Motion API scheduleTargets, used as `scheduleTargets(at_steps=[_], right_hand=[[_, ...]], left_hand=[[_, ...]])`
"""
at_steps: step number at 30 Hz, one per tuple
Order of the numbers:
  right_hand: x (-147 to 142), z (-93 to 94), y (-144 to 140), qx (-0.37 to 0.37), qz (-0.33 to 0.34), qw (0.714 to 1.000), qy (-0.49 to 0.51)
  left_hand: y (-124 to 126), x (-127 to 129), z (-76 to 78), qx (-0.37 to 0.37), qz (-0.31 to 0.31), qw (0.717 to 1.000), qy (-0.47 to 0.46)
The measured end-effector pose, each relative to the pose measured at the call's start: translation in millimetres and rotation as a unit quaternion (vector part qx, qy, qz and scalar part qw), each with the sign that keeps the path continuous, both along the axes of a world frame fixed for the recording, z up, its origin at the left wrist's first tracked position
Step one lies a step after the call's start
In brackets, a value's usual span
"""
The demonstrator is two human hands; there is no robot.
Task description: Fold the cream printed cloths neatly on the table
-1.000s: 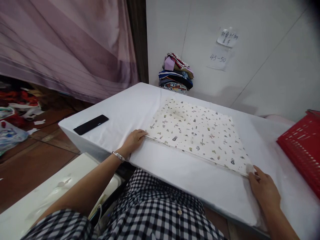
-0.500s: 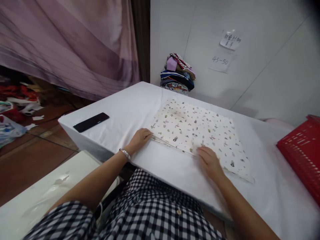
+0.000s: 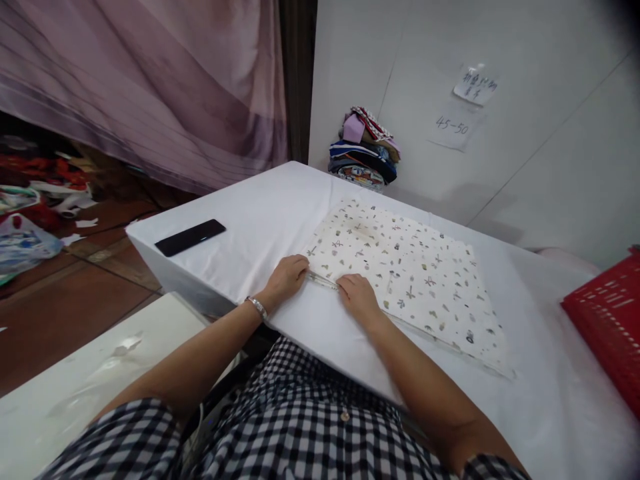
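A cream cloth with small printed motifs lies folded flat on the white-covered table. At its near left corner, my left hand, with a bracelet on the wrist, has its fingers closed on the edge. My right hand is a short way to the right along the same near edge, fingers together and pinching the layers there. The fingertips of both hands are partly hidden against the fabric.
A black phone lies on the table's left part. Behind the far edge rises a stack of folded fabrics near the wall. At the right stands a red plastic basket. A white surface is at lower left.
My right hand has slid left along the cloth's near edge, toward my left hand. My left hand stays at the corner. The view has shifted slightly.
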State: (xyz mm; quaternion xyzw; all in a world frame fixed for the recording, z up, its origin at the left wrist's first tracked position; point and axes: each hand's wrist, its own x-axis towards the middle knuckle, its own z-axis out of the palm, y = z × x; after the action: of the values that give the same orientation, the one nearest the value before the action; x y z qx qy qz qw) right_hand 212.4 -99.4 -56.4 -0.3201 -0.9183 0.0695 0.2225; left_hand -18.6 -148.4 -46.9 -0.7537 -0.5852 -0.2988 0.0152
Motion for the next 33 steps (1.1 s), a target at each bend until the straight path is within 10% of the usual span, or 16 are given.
scheduleTargets(at_steps=[33], right_hand=[[-1.4,1.5,-2.1,0.009,0.0,1.0,0.024]], left_hand=[[-3.6,25.5,10.3,-0.011,-0.101,0.988,0.119]])
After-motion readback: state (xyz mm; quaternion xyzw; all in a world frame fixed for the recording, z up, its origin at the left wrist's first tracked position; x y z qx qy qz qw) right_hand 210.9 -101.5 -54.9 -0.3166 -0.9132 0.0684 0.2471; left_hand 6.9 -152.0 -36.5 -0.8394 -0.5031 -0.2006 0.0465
